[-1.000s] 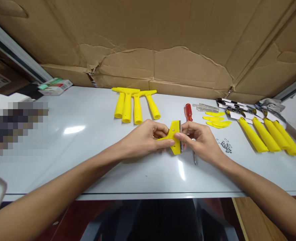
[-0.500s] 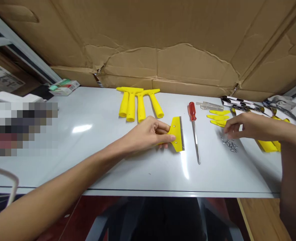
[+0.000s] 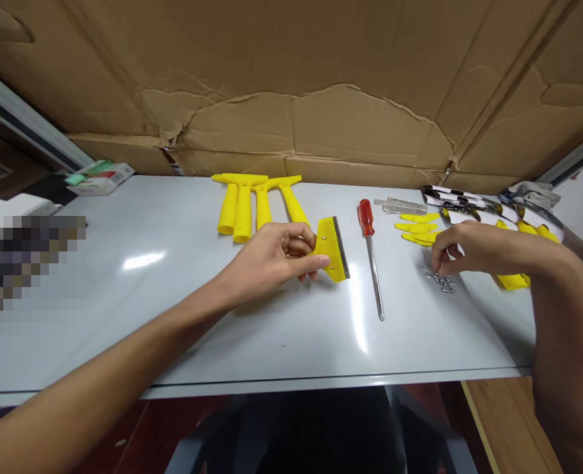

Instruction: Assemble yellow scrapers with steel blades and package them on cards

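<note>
My left hand [image 3: 284, 259] grips a yellow scraper [image 3: 331, 250] between thumb and fingers, with its dark metal blade edge facing right. Two small holes or screw spots show on its flat head. My right hand [image 3: 462, 249] reaches down to a small pile of silver screws [image 3: 442, 282], thumb and fingertips pinched together at the pile's edge. Whatever may be between those fingertips is too small to tell. A screwdriver [image 3: 366, 217] with a red handle lies between the hands. Yellow cover pieces [image 3: 416, 228] and thin metal blades [image 3: 403, 207] lie just behind the right hand.
Several yellow scraper handles [image 3: 243, 207] lie at the back left of the white table [image 3: 197, 349]. Black-and-white packaged pieces [image 3: 489, 210] and more yellow parts lie at the right. A cardboard sheet [image 3: 291, 72] walls off the back; a small box [image 3: 101, 179] stands at the left.
My right hand has lowered to the screws and its fingertips have closed together. My left hand still holds the scraper, now tilted a little differently. The whole view has shifted slightly.
</note>
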{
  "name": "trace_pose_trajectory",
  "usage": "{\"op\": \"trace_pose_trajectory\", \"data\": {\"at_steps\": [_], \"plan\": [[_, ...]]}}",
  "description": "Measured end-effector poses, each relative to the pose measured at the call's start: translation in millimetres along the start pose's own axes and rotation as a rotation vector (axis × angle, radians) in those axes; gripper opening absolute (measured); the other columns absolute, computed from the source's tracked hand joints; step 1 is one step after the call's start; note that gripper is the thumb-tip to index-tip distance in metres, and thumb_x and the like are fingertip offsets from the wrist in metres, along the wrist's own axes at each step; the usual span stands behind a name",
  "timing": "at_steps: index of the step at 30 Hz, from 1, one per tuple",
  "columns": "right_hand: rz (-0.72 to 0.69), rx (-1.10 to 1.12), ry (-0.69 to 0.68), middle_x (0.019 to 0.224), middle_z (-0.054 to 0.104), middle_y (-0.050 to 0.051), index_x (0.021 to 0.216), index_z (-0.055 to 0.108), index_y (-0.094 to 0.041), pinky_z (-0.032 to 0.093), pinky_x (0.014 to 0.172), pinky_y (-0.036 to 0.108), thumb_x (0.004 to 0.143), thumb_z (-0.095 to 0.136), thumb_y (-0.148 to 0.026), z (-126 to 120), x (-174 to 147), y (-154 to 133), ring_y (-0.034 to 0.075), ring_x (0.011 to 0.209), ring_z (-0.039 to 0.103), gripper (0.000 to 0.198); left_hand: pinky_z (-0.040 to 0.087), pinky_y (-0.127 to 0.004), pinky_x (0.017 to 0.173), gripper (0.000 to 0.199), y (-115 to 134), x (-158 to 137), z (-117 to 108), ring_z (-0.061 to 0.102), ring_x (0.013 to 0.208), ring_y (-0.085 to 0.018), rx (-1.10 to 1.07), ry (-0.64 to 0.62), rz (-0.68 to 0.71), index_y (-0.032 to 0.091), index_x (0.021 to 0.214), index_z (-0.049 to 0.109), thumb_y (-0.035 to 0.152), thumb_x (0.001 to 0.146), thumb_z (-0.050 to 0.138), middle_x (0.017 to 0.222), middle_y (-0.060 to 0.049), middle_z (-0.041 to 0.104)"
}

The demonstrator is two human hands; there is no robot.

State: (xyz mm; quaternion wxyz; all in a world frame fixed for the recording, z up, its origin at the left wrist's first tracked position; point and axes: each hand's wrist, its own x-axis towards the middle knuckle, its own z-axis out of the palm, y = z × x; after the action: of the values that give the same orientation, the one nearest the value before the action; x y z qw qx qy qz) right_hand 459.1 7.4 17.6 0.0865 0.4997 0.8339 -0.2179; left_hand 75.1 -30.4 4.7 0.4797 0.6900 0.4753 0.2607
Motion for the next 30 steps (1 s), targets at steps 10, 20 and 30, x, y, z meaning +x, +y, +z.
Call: {"op": "trace_pose_trajectory", "data": {"at_steps": [10,20,30], "plan": [[0.041,-0.06,0.005,0.087,0.074,0.001,0.091,0.08,-0.024,0.045,0.063,0.024,0.084,0.068,-0.031,-7,-4,-22,0.011,0.068,0.063,0.015,0.056,-0.023,0.063,0.016,-6,-5,11,0.069,0.07,-0.013,0.284,0.242,0.49,0.019,0.08,0.065,0.029,0.088,0.074,0.079,-0.001,0.072],[-0.441,0.616,0.481,0.099,0.077,0.004,0.103,0.081,-0.021,0.056,0.069,0.022,0.096,0.069,-0.038,27,20,-97,0.008,0.079,0.07,0.022,0.064,-0.03,0.065,0.023,-25,0,12,0.077,0.083,-0.021,1.144,0.444,1.502,0.014,0.09,0.074,0.008,0.097,0.052,0.09,-0.006,0.08],[-0.594,0.509,0.829,0.094,0.075,-0.002,0.094,0.073,-0.019,0.055,0.084,0.024,0.093,0.072,-0.016,60,39,-119,0.007,0.09,0.068,0.003,0.063,-0.031,0.063,0.022,-23,1,22,0.077,0.078,-0.022,1.135,0.412,1.623,0.012,0.083,0.079,0.01,0.092,0.06,0.083,-0.005,0.078]]}}
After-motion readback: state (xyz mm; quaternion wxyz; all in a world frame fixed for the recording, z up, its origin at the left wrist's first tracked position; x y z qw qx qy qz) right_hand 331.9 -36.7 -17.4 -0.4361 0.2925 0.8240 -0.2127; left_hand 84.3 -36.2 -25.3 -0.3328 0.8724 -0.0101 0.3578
